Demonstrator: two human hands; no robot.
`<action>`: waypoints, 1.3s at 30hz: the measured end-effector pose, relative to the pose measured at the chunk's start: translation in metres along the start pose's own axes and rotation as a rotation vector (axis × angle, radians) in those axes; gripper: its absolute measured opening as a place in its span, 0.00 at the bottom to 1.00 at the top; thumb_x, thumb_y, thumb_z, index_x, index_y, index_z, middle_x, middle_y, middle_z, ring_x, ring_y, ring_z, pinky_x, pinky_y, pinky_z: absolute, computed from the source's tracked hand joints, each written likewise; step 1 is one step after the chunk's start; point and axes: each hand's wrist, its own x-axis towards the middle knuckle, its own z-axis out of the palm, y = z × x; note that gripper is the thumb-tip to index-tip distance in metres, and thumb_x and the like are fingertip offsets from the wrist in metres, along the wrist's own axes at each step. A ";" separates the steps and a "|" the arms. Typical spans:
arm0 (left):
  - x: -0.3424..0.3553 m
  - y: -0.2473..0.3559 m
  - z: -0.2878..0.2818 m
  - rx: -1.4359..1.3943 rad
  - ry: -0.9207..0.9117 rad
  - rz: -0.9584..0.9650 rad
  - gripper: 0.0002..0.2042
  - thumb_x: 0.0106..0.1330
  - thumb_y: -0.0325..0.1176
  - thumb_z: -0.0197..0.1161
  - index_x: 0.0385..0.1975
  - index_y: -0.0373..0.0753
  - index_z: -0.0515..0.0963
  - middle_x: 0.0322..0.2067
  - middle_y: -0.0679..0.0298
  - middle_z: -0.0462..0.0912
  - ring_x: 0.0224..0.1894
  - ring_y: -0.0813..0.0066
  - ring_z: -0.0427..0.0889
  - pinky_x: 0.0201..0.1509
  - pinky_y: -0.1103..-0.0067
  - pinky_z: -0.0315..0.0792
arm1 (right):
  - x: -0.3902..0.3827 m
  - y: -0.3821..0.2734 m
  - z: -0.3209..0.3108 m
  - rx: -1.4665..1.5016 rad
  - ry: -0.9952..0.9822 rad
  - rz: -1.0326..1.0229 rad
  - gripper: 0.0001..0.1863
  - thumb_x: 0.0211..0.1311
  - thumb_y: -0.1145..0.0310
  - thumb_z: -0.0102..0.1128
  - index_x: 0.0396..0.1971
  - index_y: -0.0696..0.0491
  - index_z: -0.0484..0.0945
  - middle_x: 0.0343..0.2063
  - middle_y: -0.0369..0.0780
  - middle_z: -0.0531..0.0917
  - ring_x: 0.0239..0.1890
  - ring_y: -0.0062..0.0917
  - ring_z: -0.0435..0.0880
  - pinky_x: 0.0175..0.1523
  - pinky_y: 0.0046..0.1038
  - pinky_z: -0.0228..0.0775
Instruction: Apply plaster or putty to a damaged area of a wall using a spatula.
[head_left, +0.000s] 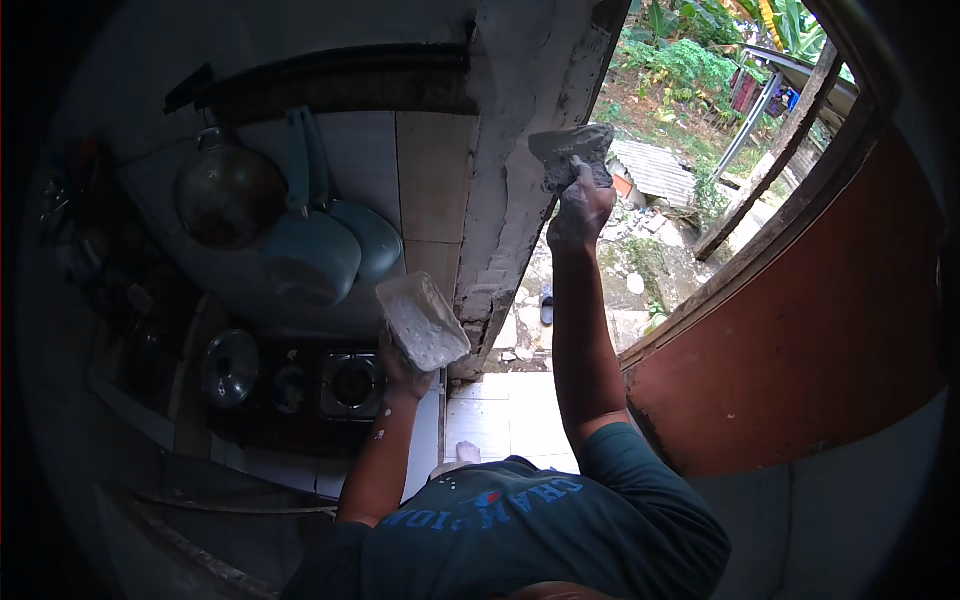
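Note:
My left hand (403,372) holds up a shallow rectangular tub (404,283) from below, its open side tilted toward me. Wet greyish-white filler (432,342) coats the inside of the tub. Higher up, my right hand (582,212) is closed round a broad scraper (562,150) smeared with grey filler. The scraper's blade is at the edge of the doorway wall (512,180); whether it presses on the surface I cannot tell. Patchy, uneven plaster covers that wall edge.
Blue-green pans (312,255) and a round wok (230,195) hang at the left. Beneath them are a gas stove (352,385) and a metal lid (230,367). A reddish-brown door panel (790,330) stands right of the doorway, with rubble ground (635,282) outside.

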 end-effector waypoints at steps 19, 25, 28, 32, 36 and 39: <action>-0.003 0.003 0.009 0.076 -0.063 0.054 0.34 0.67 0.64 0.41 0.68 0.50 0.57 0.64 0.61 0.64 0.65 0.55 0.64 0.68 0.53 0.58 | -0.062 0.089 0.066 -1.227 -0.059 -0.458 0.09 0.56 0.70 0.50 0.30 0.56 0.79 0.24 0.53 0.82 0.31 0.50 0.84 0.38 0.47 0.76; -0.009 0.011 0.004 0.043 -0.092 0.057 0.32 0.67 0.62 0.44 0.66 0.50 0.61 0.62 0.62 0.67 0.63 0.56 0.67 0.67 0.54 0.60 | -0.071 0.062 0.007 -1.258 -0.047 -0.252 0.17 0.56 0.70 0.49 0.44 0.61 0.78 0.23 0.53 0.82 0.28 0.49 0.83 0.35 0.45 0.75; -0.006 0.010 0.000 0.057 -0.074 0.059 0.30 0.67 0.59 0.47 0.64 0.48 0.64 0.60 0.62 0.69 0.62 0.57 0.69 0.66 0.55 0.63 | -0.059 0.077 -0.041 -1.201 0.080 -0.284 0.19 0.57 0.67 0.50 0.46 0.62 0.77 0.23 0.53 0.81 0.28 0.50 0.83 0.34 0.45 0.74; -0.003 0.011 -0.003 0.005 -0.078 0.038 0.30 0.67 0.59 0.48 0.63 0.47 0.64 0.60 0.61 0.70 0.61 0.57 0.70 0.65 0.56 0.63 | -0.056 0.085 -0.035 -1.251 0.149 -0.148 0.19 0.58 0.68 0.50 0.48 0.60 0.77 0.23 0.53 0.81 0.28 0.49 0.83 0.35 0.46 0.74; -0.005 0.009 0.001 0.018 -0.070 0.020 0.29 0.67 0.58 0.48 0.63 0.47 0.65 0.60 0.61 0.70 0.61 0.56 0.70 0.65 0.55 0.64 | -0.066 0.101 -0.002 -1.275 0.178 -0.245 0.09 0.58 0.67 0.53 0.33 0.57 0.77 0.24 0.52 0.81 0.29 0.51 0.82 0.36 0.46 0.73; -0.006 0.009 -0.001 0.065 -0.099 0.042 0.29 0.67 0.58 0.47 0.63 0.47 0.65 0.60 0.61 0.70 0.62 0.56 0.70 0.65 0.55 0.64 | -0.086 0.098 0.011 -1.252 -0.063 -0.344 0.09 0.57 0.68 0.53 0.34 0.56 0.78 0.23 0.52 0.81 0.29 0.50 0.82 0.34 0.48 0.72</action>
